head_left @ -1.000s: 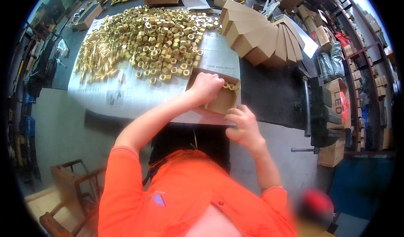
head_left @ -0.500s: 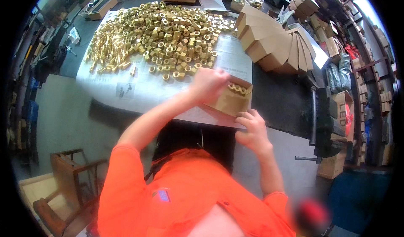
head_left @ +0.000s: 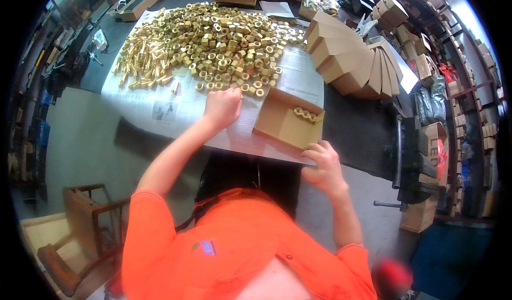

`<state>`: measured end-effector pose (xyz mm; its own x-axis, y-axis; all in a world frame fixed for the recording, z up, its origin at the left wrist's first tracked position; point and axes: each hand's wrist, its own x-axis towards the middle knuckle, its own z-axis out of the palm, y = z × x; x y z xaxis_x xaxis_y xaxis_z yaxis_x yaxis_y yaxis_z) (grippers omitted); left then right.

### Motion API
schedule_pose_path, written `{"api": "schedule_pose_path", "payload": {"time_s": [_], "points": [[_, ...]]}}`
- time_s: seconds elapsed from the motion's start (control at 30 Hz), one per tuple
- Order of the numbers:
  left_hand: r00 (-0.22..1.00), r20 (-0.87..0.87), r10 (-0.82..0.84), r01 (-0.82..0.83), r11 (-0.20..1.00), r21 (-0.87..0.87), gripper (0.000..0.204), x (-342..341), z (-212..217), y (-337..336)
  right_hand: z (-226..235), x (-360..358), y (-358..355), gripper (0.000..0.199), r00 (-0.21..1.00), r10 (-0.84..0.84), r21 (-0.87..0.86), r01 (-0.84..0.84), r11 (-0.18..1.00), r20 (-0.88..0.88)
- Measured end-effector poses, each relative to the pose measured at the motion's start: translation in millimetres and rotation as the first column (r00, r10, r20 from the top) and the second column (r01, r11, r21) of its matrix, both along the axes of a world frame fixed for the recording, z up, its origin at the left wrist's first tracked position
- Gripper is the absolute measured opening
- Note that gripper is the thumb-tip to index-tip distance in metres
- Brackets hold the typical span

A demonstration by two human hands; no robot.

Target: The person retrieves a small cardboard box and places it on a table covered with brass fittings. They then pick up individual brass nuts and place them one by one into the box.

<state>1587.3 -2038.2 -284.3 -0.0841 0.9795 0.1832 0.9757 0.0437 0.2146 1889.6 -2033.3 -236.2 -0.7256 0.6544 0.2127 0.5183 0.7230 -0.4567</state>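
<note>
My left hand is at the near edge of a big heap of brass hex nuts, its fingers curled closed. Whatever they hold, if anything, is hidden. To its right, an open shallow cardboard box lies slightly turned on the paper-covered table. Inside, a short row of several brass nuts lines up toward the far right wall. My right hand grips the box at its near right corner with bent fingers.
Slim brass pins lie left of the nuts. Fanned cardboard boxes sit at the right of the table, beyond the dark tabletop. A bench vise is at the right edge. A wooden chair stands at lower left.
My left hand has moved left from over the box to the near edge of the nut heap. My right hand has stayed at the box corner.
</note>
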Motion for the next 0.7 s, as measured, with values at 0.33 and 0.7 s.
{"api": "schedule_pose_path", "payload": {"time_s": [0.33, 0.7], "points": [[0.958, 0.28, -0.066, 0.06, 0.998, 0.031, 0.017, -7.4, 2.3, -13.7, -4.1, 0.9, 1.7, 0.025, 1.0, 0.016, 0.039, -0.015, 0.999, -0.018], [0.986, 0.126, -0.113, 0.101, 0.99, 0.098, 0.016, -0.7, -6.2, -22.4, -2.1, 0.3, 0.7, 0.026, 1.0, 0.008, 0.009, -0.007, 1.0, -0.014]]}}
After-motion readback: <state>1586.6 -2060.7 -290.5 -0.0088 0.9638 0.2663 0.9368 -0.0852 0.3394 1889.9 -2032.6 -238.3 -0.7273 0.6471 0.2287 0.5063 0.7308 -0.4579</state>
